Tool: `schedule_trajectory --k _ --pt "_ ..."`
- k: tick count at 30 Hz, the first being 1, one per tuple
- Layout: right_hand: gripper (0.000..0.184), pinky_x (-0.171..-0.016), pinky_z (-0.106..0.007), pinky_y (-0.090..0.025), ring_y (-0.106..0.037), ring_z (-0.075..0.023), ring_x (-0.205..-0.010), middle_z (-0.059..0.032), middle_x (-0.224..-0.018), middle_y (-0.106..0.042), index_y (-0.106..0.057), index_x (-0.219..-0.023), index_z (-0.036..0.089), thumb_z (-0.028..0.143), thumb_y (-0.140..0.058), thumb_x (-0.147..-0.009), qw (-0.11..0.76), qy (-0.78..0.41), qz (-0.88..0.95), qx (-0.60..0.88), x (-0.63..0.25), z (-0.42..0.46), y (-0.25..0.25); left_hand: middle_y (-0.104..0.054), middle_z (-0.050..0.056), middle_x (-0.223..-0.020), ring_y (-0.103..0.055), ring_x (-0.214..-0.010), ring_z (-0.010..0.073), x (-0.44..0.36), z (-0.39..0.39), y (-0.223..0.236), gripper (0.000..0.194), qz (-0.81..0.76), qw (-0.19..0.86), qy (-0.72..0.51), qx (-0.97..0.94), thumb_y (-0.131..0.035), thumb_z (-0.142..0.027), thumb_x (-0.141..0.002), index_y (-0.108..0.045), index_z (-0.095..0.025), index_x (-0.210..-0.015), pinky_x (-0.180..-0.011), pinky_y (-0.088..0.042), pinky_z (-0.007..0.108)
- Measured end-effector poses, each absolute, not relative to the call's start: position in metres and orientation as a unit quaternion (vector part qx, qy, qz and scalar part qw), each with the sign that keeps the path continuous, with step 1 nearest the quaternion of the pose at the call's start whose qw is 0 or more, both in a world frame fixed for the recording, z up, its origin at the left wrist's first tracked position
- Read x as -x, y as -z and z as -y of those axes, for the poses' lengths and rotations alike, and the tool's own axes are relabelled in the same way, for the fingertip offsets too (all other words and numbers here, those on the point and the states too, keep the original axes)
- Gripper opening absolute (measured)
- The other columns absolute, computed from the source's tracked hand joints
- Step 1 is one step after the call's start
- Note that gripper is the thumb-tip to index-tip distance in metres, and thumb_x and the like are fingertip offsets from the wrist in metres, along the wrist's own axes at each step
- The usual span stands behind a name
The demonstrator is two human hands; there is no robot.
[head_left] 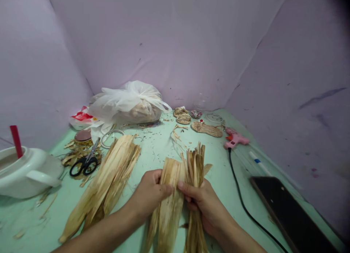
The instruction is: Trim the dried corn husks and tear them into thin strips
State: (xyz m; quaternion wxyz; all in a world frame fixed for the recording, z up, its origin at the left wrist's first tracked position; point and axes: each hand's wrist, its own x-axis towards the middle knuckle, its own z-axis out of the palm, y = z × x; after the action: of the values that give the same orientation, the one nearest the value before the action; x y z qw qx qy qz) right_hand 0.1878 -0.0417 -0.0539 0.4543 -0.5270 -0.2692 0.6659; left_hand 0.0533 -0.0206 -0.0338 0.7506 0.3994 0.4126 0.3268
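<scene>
My left hand (153,191) is closed on a wide, pale dried plant strip (171,209), thumb on top and fingers behind. From the other side, my right hand (205,202) pinches the same strip's right edge with its thumb. That hand is also wrapped round a bundle of narrow dried strips (195,169), which stands along the wide strip. The lower ends of both run out of view at the bottom. To the left lies a pile of broad dried strips (109,180) on the table, apart from my hands.
Black-handled scissors (84,165), a white pot (32,172) and plant scraps are at left. Behind sits a white plastic bag (131,103). A pink glue gun (235,139) with a black cord, a marker (259,163) and a dark phone (292,213) lie right. Woven pieces (206,129) rest farther back.
</scene>
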Motion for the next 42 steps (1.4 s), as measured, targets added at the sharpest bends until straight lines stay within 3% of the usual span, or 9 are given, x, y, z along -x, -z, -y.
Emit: schedule_trajectory --k 7,18,23,29,39,42 --pt "0.044 -0.036 -0.02 -0.014 -0.026 -0.0026 -0.036 0.0064 -0.04 -0.037 -0.04 -0.046 0.016 0.043 -0.073 -0.056 0.438 -0.66 0.284 0.541 -0.1901 0.0412 0.0568 -0.062 0.006 -0.056 -0.057 -0.053 0.0168 -0.0535 0.0204 0.0361 0.018 -0.37 0.787 -0.321 -0.376 -0.061 -0.027 -0.063 -0.065 -0.01 -0.066 -0.06 -0.047 0.03" --pt "0.039 -0.036 -0.019 -0.014 -0.027 -0.0032 -0.037 0.0069 -0.042 -0.038 -0.043 -0.05 0.016 0.039 -0.075 -0.053 0.446 -0.665 0.287 0.525 -0.1894 0.0414 0.0541 -0.062 0.006 -0.058 -0.059 -0.057 0.0172 -0.0516 0.021 0.0383 0.021 -0.343 0.8 -0.31 -0.382 -0.068 -0.03 -0.063 -0.066 -0.009 -0.065 -0.061 -0.046 0.029" --pt "0.04 -0.036 -0.02 -0.016 -0.029 -0.0041 -0.038 0.0066 -0.043 -0.038 -0.044 -0.05 0.016 0.042 -0.074 -0.055 0.444 -0.662 0.308 0.519 -0.1894 0.0415 0.0543 -0.064 0.007 -0.059 -0.06 -0.057 0.0188 -0.0517 0.0213 0.0396 0.021 -0.365 0.788 -0.326 -0.373 -0.07 -0.029 -0.059 -0.066 -0.009 -0.066 -0.062 -0.048 0.031" --pt "0.034 -0.037 -0.019 -0.019 -0.03 -0.0046 -0.04 0.0068 -0.045 -0.042 -0.053 -0.06 0.015 0.037 -0.078 -0.051 0.45 -0.668 0.308 0.507 -0.1865 0.0426 0.0527 -0.064 0.007 -0.059 -0.062 -0.059 0.0227 -0.0521 0.0211 0.0424 0.037 -0.381 0.776 -0.329 -0.381 -0.076 -0.037 -0.051 -0.066 -0.009 -0.072 -0.06 -0.049 0.033" --pt "0.037 -0.037 -0.018 -0.018 -0.029 -0.0042 -0.041 0.0067 -0.045 -0.039 -0.051 -0.057 0.014 0.041 -0.076 -0.055 0.437 -0.695 0.314 0.477 -0.1889 0.0437 0.0547 -0.063 0.006 -0.057 -0.06 -0.056 0.0203 -0.0539 0.0238 0.0387 0.042 -0.36 0.799 -0.309 -0.37 -0.076 -0.044 -0.05 -0.065 -0.009 -0.071 -0.06 -0.048 0.032" --pt "0.034 -0.037 -0.017 -0.023 -0.034 -0.0044 -0.042 0.0052 -0.047 -0.042 -0.052 -0.057 0.013 0.038 -0.075 -0.058 0.441 -0.732 0.287 0.434 -0.1912 0.0422 0.0546 -0.063 0.007 -0.061 -0.06 -0.057 0.018 -0.0495 0.0207 0.0423 0.039 -0.345 0.809 -0.306 -0.364 -0.075 -0.04 -0.053 -0.063 -0.009 -0.073 -0.057 -0.046 0.029"
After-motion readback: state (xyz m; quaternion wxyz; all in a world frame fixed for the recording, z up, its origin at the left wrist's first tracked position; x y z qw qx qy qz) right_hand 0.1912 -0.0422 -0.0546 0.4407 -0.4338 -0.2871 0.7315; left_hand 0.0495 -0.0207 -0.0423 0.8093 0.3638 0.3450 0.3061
